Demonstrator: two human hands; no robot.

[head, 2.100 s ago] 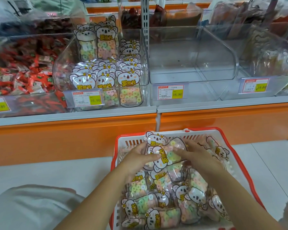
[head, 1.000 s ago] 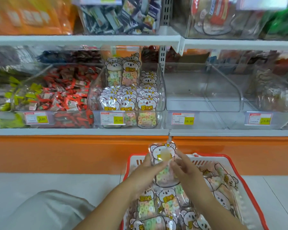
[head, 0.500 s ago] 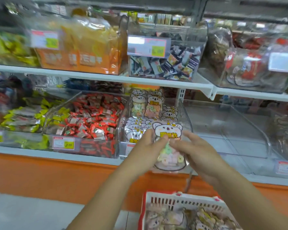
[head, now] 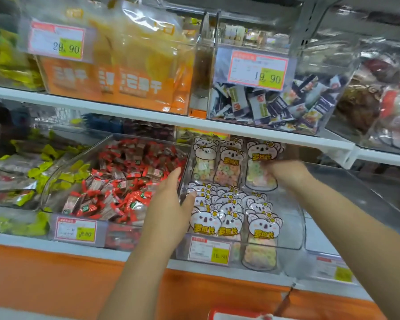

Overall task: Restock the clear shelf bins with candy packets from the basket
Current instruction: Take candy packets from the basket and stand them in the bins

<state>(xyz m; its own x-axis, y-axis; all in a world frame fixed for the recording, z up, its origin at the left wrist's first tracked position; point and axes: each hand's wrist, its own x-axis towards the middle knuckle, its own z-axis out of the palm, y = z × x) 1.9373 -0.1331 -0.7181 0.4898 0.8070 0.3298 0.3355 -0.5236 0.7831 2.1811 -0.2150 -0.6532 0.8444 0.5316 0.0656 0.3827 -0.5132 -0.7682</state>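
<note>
**Held upright at the back right**

My right hand (head: 284,174) pinches a glossy, koala-shaped clear plastic packet of pastel ring candies (head: 262,158), upright in the rigid clear plastic bin (head: 296,227). Three columns of matching packets (head: 226,218) stand in front. My left hand (head: 169,204), fingers straight, rests on its left wall.

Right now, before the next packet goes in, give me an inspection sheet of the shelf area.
Surface: lower shelf, white edge, carries clear bins side by side.
Job's things: koala candy packet held upright at the back right of the clear bin; stocked packets stand in rows inside it; basket rim barely in view below.
Clutter: red-wrapped sweets in the bin to the left.
Hands: right hand grips the packet; left hand rests against the bin's left wall.
Cables: nothing seen.
Surroundings: upper shelf with orange bags and price tags.
</note>
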